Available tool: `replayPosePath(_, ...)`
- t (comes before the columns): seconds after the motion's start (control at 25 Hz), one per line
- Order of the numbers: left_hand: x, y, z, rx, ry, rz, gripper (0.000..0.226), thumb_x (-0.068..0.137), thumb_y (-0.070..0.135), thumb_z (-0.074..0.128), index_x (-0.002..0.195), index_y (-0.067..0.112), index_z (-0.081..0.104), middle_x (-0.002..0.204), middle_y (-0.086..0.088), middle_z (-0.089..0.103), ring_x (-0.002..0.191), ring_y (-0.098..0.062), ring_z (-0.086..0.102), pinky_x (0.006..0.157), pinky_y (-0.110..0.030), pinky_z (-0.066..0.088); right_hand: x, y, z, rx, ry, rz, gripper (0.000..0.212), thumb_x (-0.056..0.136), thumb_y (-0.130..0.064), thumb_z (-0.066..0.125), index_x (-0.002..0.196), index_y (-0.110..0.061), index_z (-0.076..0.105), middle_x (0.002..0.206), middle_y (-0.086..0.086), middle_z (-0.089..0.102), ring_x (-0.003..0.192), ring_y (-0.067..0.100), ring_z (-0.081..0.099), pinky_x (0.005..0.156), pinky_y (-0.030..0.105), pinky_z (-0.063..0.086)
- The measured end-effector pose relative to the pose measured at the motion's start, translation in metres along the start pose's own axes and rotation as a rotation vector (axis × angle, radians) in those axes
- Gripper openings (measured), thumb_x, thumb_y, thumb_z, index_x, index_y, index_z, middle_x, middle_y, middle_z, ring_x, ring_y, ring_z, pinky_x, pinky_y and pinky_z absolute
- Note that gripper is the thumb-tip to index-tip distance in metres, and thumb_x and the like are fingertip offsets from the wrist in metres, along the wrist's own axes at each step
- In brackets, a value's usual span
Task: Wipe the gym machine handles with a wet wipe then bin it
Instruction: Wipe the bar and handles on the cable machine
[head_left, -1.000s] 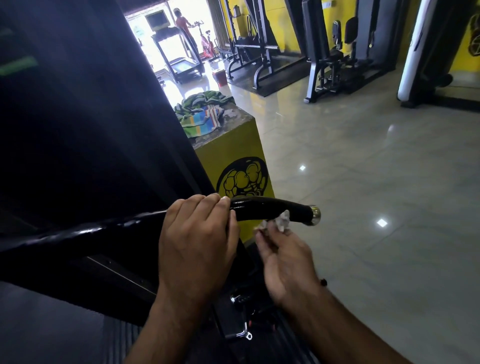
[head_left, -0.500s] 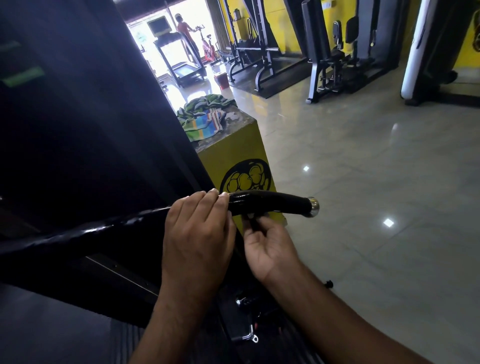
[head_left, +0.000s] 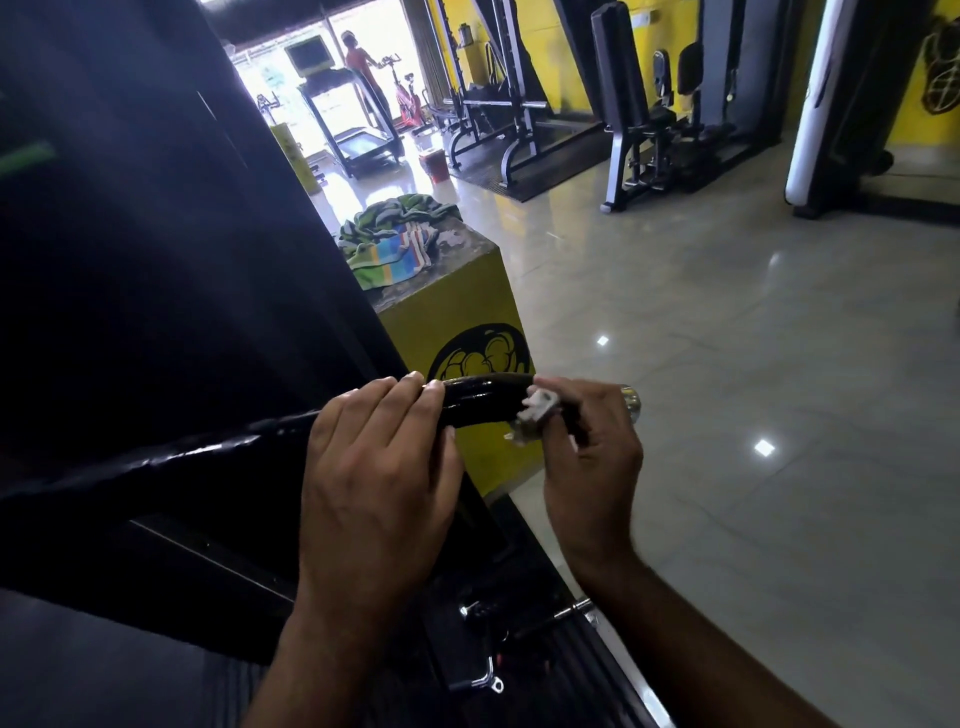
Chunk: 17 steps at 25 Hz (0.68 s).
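Note:
A black machine handle (head_left: 483, 400) with a chrome end cap (head_left: 631, 402) runs across the middle of the head view. My left hand (head_left: 379, 467) grips the bar left of the padded part. My right hand (head_left: 589, 447) wraps round the handle near its end, holding a small white wet wipe (head_left: 537, 410) against it. Most of the wipe is hidden under my fingers.
A yellow box (head_left: 467, 322) with a striped towel (head_left: 395, 244) on top stands just behind the handle. The black machine frame (head_left: 156, 260) fills the left. Gym machines (head_left: 639, 114) line the far wall beyond a tiled floor (head_left: 727, 364). A red bin (head_left: 435, 163) stands far back. A person is on a treadmill.
My right hand has come up from under the handle and moved right toward the end cap, and the wipe shows again. My left hand has stayed on the bar.

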<state>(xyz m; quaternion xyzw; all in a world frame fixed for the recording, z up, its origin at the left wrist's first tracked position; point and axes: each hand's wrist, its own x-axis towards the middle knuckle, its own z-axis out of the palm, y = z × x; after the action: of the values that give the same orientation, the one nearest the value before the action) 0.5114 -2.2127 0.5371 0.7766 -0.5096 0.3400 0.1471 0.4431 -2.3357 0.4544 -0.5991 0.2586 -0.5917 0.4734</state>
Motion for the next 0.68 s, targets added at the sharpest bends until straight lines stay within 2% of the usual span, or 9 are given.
replayPosePath(0.16,0.004,0.004,0.001,0.005,0.005,0.006,0.033,0.090,0.021,0.062,0.117,0.005,0.068,0.119,-0.011,0.068,0.112,-0.029,0.062,0.100,-0.049,0.043,0.031,-0.016,-0.009,0.123,0.133,0.084,0.018,0.091,-0.008,0.067,0.107,-0.016,0.063,0.100,-0.004,0.067,0.090,0.006,0.068,0.074,0.019,0.056)
replayPosePath(0.24,0.004,0.007,0.000,0.015,0.016,0.004,0.032,0.090,0.021,0.063,0.117,0.005,0.068,0.119,-0.010,0.069,0.111,-0.029,0.062,0.100,-0.047,0.043,0.044,-0.024,-0.010,0.087,0.126,-0.032,0.011,0.091,-0.006,0.066,0.102,-0.011,0.065,0.097,0.001,0.068,0.087,0.007,0.067,0.073,0.017,0.054)
replayPosePath(0.28,0.003,0.008,0.000,0.020,0.021,0.003,0.031,0.090,0.021,0.063,0.116,0.006,0.069,0.118,-0.010,0.069,0.111,-0.028,0.062,0.101,-0.047,0.042,0.047,-0.027,-0.009,0.036,0.062,-0.112,0.010,0.092,-0.007,0.065,0.101,-0.011,0.067,0.098,0.001,0.068,0.088,0.008,0.066,0.074,0.019,0.054)
replayPosePath(0.44,0.003,0.008,-0.001,0.055,0.011,-0.011,0.029,0.090,0.023,0.063,0.115,0.008,0.069,0.116,-0.008,0.069,0.109,-0.027,0.062,0.099,-0.044,0.043,0.046,-0.019,-0.009,-0.267,-0.407,-0.414,0.019,0.099,-0.022,0.055,0.110,-0.014,0.068,0.106,-0.001,0.068,0.097,0.013,0.060,0.083,0.028,0.049)
replayPosePath(0.52,0.006,0.006,0.003,0.075,-0.018,-0.019,0.030,0.091,0.026,0.062,0.114,0.009,0.069,0.114,-0.007,0.069,0.107,-0.026,0.063,0.097,-0.044,0.043,0.048,-0.006,-0.012,-0.399,-0.443,-0.433,0.023,0.100,-0.027,0.051,0.114,-0.016,0.067,0.107,-0.001,0.068,0.096,0.014,0.056,0.082,0.031,0.049)
replayPosePath(0.6,0.006,0.006,0.009,0.091,-0.054,-0.036,0.031,0.090,0.028,0.062,0.113,0.009,0.070,0.111,-0.007,0.070,0.104,-0.025,0.063,0.096,-0.043,0.043,0.047,0.001,-0.012,-0.362,-0.445,-0.352,0.021,0.099,-0.023,0.054,0.114,-0.016,0.067,0.108,0.000,0.068,0.097,0.013,0.058,0.083,0.032,0.051)
replayPosePath(0.68,0.003,0.003,0.015,0.089,-0.071,-0.051,0.030,0.089,0.028,0.062,0.110,0.008,0.071,0.107,-0.008,0.070,0.101,-0.025,0.063,0.094,-0.042,0.044,0.046,0.007,-0.007,-0.335,-0.572,-0.375,0.024,0.093,-0.009,0.060,0.116,-0.013,0.066,0.112,0.000,0.066,0.101,0.010,0.058,0.088,0.021,0.050)
